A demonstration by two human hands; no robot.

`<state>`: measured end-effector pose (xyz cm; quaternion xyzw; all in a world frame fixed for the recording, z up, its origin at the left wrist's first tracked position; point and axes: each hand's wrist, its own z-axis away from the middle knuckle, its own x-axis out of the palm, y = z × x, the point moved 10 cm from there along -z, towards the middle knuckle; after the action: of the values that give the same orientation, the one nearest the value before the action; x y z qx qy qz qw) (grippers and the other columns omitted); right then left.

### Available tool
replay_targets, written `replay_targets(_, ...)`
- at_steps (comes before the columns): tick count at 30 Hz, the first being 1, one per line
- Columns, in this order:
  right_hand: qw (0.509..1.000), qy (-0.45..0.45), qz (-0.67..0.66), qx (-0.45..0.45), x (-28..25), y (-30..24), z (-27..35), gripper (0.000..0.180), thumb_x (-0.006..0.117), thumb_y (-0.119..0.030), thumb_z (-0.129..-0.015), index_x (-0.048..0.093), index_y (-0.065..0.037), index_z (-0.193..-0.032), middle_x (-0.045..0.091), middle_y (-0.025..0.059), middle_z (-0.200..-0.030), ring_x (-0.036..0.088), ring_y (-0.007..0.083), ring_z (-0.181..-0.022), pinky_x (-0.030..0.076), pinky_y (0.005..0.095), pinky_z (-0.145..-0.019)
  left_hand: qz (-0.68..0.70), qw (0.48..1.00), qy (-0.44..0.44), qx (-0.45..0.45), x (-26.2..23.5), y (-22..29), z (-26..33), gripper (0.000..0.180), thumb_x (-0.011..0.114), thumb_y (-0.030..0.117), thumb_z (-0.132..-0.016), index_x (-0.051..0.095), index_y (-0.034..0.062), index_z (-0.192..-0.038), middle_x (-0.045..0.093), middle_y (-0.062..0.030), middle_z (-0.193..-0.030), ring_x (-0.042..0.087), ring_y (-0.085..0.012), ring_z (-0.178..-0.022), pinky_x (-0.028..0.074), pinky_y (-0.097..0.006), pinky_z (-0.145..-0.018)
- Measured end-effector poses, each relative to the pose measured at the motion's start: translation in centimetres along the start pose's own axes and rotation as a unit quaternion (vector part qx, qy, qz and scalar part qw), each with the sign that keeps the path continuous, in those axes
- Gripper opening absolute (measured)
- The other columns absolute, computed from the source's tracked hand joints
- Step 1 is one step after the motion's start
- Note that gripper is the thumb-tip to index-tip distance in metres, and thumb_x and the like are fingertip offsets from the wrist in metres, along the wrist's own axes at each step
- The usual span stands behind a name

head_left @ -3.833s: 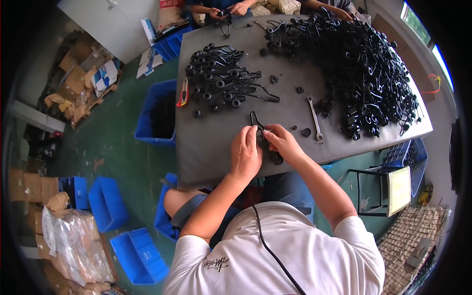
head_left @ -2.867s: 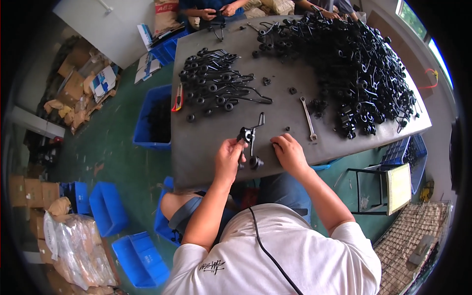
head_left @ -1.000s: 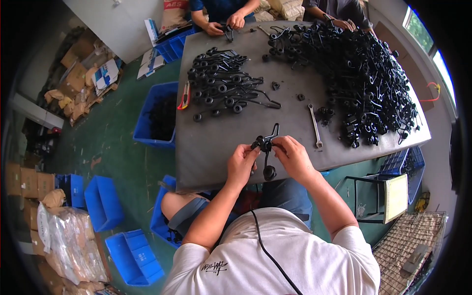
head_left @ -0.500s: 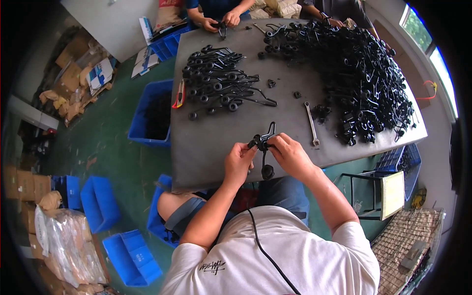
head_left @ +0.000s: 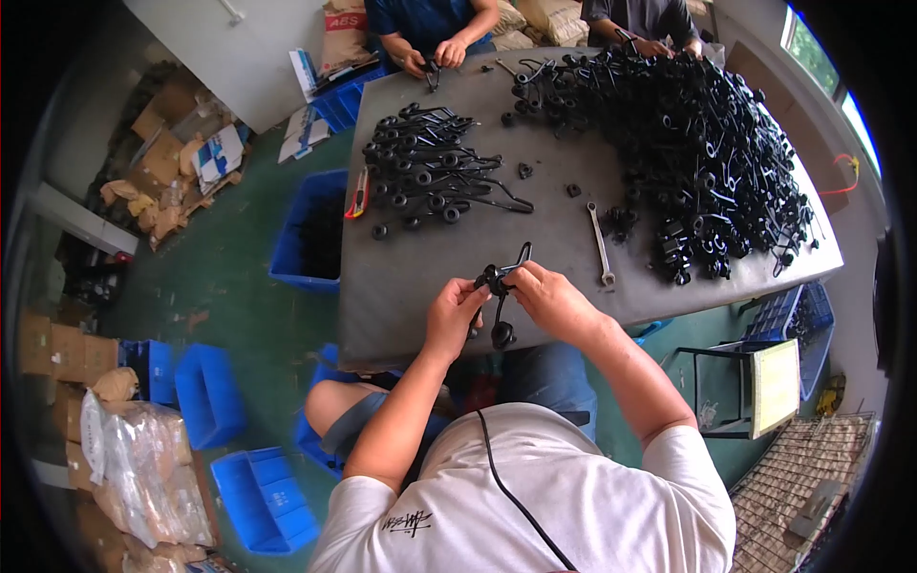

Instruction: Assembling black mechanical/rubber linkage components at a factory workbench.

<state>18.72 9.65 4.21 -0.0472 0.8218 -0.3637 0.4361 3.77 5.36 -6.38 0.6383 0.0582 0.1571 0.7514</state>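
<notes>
fingers (head_left: 482,291) around black wire part (head_left: 499,298)

We see a white short-sleeved T-shirt (head_left: 535,506) with a small dark printed mark near its left shoulder. A thin black cable (head_left: 511,497) snakes down across the back from the collar. Both forearms are bare, and so are the left hand (head_left: 457,315) and right hand (head_left: 549,301). Blue trousers (head_left: 540,377) cover the legs.
</notes>
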Motion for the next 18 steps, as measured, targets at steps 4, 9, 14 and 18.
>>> replay_targets(4, 0.99, -0.023, 0.101, -0.098, 0.6, -1.6, 0.1, 0.028, 0.06, 0.003, -0.084, 0.054, -0.002, -0.111, 0.057, 0.017, -0.098, 0.064, 0.0376, -0.085, 0.054, 0.0451, -0.073, -0.015, 1.0, 0.002, -0.009, 0.2, 0.1, 0.0, 0.029, 0.073, 0.027, -0.095, 0.06, 0.0028, -0.104, 0.067, -0.0023, -0.086, 0.054, -0.0059, -0.059, 0.041, -0.021, -0.054)
replay_targets(9, 0.988, -0.001, 0.145, -0.048, 1.3, -2.0, 0.7, 0.026, 0.06, 0.001, -0.081, 0.053, 0.0, -0.106, 0.056, 0.0162, -0.097, 0.064, 0.0361, -0.088, 0.054, 0.0443, -0.076, -0.011, 1.0, 0.002, 0.005, 0.2, 0.2, -0.1, 0.027, 0.073, 0.025, -0.095, 0.061, 0.003, -0.104, 0.068, -0.0022, -0.086, 0.054, -0.0059, -0.06, 0.041, -0.021, -0.054)
replay_targets(14, 0.981, 0.01, 0.175, -0.083, 1.2, -2.9, 0.9, 0.024, 0.061, 0.001, -0.081, 0.052, 0.0, -0.103, 0.055, 0.0167, -0.095, 0.064, 0.0361, -0.088, 0.054, 0.0446, -0.076, -0.027, 1.0, 0.004, 0.012, 0.2, -0.1, -0.2, 0.025, 0.072, 0.024, -0.096, 0.061, 0.003, -0.103, 0.067, -0.0013, -0.085, 0.053, -0.0054, -0.059, 0.04, -0.021, -0.053)
replay_targets(18, 0.988, 0.025, 0.151, -0.037, 1.0, -1.9, 1.2, 0.028, 0.065, -0.001, -0.078, 0.054, -0.002, -0.105, 0.058, 0.0153, -0.097, 0.066, 0.0351, -0.089, 0.056, 0.043, -0.077, -0.036, 0.999, 0.0, 0.015, 0.6, 0.1, 0.0, 0.024, 0.072, 0.024, -0.096, 0.062, 0.0031, -0.102, 0.068, -0.0011, -0.085, 0.053, -0.0049, -0.058, 0.04, -0.021, -0.052)
